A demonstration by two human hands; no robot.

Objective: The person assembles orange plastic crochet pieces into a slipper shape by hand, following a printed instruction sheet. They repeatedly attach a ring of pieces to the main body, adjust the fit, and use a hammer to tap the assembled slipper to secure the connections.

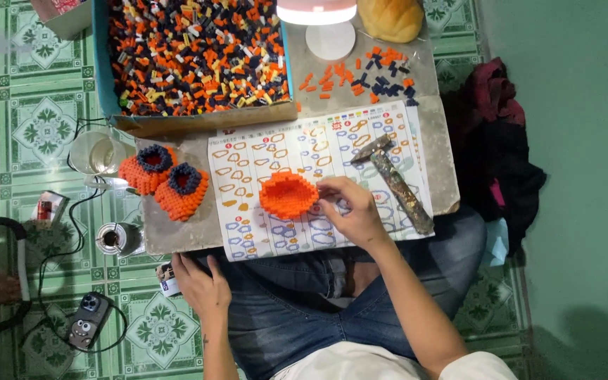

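On the slab (184, 236) laid across the lap: spread flat as a work surface, and covered toward the front by a printed sheet (248, 236) of diagrams, kept face up and close to the body, presumably for easy reading.

At the sheet's middle: orange disc (288, 195) of small bricks, set down flat, studs up, directly on the paper. Met at its right rim by the fingertips of the right hand (350, 211); fingers half curled, palm down, wrist resting on the sheet, apparently to steady the piece. Could not be told whether the rim was pinched or merely touched.

Below the slab's front edge: left hand (202, 281), lying loosely spread and palm down on the denim thigh, gripping nothing; fingertips at or just beside a small white packet (168, 281), contact uncertain.

Right of the disc: hammer (395, 184), laid aslant on the sheet near the right hand, probably kept within quick reach.

Left of the sheet: two orange pieces (177, 191) with dark collars, set side by side, touching, clear of the working area.

At the slab's far side: box (101, 70) heaped with mixed bricks, and to its right a small sorted scatter (367, 74) of orange and dark bricks, near a lamp (317, 14) and a bun (390, 17).

On the tiled floor at left: glass (96, 151), can (114, 239), phone (87, 320), well apart from the disc.
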